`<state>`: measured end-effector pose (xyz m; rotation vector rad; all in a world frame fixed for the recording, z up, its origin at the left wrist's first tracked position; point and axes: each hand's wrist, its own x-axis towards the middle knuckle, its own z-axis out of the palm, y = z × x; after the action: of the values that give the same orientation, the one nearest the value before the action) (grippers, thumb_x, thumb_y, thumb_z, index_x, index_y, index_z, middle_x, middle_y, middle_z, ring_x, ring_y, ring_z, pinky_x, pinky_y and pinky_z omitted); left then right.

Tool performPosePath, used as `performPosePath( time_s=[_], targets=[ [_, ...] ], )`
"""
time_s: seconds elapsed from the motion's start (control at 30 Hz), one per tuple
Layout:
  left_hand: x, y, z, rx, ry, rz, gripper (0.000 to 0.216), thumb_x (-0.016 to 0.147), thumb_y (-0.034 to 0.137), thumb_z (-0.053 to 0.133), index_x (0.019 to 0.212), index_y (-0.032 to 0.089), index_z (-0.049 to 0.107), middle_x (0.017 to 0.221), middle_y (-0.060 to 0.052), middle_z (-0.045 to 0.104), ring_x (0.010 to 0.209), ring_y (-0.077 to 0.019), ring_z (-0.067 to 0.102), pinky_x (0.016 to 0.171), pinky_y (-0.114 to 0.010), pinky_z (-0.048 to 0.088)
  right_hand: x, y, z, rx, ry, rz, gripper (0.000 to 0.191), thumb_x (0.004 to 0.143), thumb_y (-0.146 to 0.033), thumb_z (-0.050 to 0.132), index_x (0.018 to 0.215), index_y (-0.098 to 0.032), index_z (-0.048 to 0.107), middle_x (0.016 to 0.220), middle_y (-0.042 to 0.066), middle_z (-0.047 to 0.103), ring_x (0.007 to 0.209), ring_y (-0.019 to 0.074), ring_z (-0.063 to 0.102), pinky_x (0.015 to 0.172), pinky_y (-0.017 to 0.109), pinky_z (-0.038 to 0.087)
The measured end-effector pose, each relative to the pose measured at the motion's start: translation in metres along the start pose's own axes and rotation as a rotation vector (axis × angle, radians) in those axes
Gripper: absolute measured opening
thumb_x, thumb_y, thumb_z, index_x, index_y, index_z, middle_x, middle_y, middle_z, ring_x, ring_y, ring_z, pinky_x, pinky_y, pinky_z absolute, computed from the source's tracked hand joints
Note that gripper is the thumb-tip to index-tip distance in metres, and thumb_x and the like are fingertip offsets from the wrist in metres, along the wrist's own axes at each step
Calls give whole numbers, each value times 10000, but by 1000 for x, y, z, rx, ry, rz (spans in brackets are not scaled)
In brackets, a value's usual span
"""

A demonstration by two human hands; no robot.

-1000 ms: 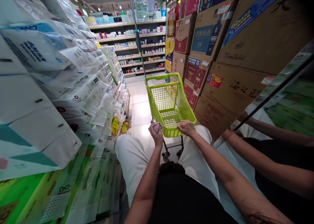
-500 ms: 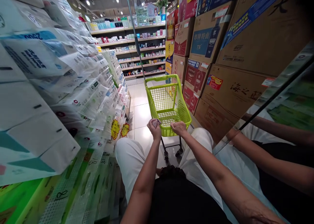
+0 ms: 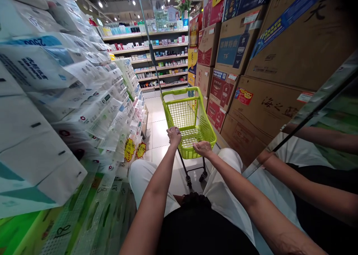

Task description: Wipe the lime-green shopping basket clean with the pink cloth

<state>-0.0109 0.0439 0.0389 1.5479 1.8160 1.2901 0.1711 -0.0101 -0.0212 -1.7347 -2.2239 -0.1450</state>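
Note:
A lime-green wire shopping cart [image 3: 184, 117] stands on the tiled aisle floor just ahead of me, its basket showing nothing inside. A thin metal pole [image 3: 149, 48] rises from its far left corner. My left hand [image 3: 173, 135] is curled in a fist at the cart's near left corner, its back toward me. Whether it holds anything small is hidden. My right hand [image 3: 203, 148] grips the cart's near rim, fingers folded over the edge. My white trousers and black top fill the lower middle.
Plastic-wrapped tissue packs [image 3: 69, 94] are stacked high along the left. Cardboard boxes [image 3: 251, 61] are piled on the right, with a mirrored panel [image 3: 313, 161] reflecting my arms. Stocked shelves [image 3: 156, 50] cross the far end of the narrow aisle.
The cart has rolled a little forward and left. My left hand rose to the cart's near left corner, and the small pale thing it held is out of sight.

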Motion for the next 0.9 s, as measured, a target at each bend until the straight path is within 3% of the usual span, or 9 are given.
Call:
performPosePath(
  time_s=[0.13, 0.3, 0.43, 0.5, 0.6, 0.77, 0.9],
  targets=[
    [-11, -1, -4, 11, -1, 28, 426, 659, -85, 580, 968, 206, 625, 1156, -117, 467, 1119, -294, 538, 980, -475, 501, 1, 2, 3, 8, 12, 13, 574, 1043, -426, 401, 703, -224, 817, 779, 59, 808, 705, 145, 697, 599, 269, 305],
    [-76, -17, 4, -21, 14, 247, 399, 690, -80, 511, 940, 212, 622, 1087, -99, 472, 1123, -270, 510, 1035, -453, 479, 0, 13, 1, 8, -11, 19, 559, 1033, -457, 421, 725, -219, 822, 816, 66, 815, 718, 152, 695, 606, 272, 294],
    [-104, -18, 14, 18, 22, 289, 393, 688, -66, 512, 939, 217, 618, 1105, -106, 458, 1114, -283, 503, 1016, -461, 476, -1, 13, 0, 7, -5, -25, 518, 1037, -369, 426, 725, -210, 807, 813, 70, 808, 753, 165, 680, 774, 292, 366],
    [-93, -15, 15, 52, 33, 263, 375, 671, -58, 538, 915, 216, 615, 1105, -105, 450, 1089, -291, 512, 997, -474, 476, -1, 8, 4, 53, 67, -40, 504, 1042, -319, 418, 723, -210, 791, 815, 65, 802, 830, 178, 676, 928, 325, 349],
    [-50, -9, 11, 86, 56, 212, 352, 648, -55, 570, 878, 209, 607, 1108, -102, 451, 1066, -293, 529, 991, -491, 473, -2, -4, 16, 180, 213, 10, 471, 1036, -283, 436, 694, -225, 755, 823, 34, 790, 1028, 210, 652, 1071, 393, 226],
    [31, -4, -6, 38, 75, 13, 391, 609, -65, 624, 895, 201, 618, 1155, -108, 468, 1016, -280, 573, 956, -483, 498, -1, -4, 31, 345, 331, -12, 474, 1018, -264, 436, 629, -222, 703, 739, 11, 756, 1124, 217, 618, 1046, 403, 189],
    [45, -11, -3, -30, 83, -25, 392, 626, -51, 653, 911, 214, 609, 1167, -95, 470, 1037, -268, 579, 990, -466, 497, 5, 11, 24, 298, 289, -15, 484, 1011, -294, 437, 616, -229, 709, 753, 19, 769, 1075, 210, 635, 1009, 380, 240]
  ],
)
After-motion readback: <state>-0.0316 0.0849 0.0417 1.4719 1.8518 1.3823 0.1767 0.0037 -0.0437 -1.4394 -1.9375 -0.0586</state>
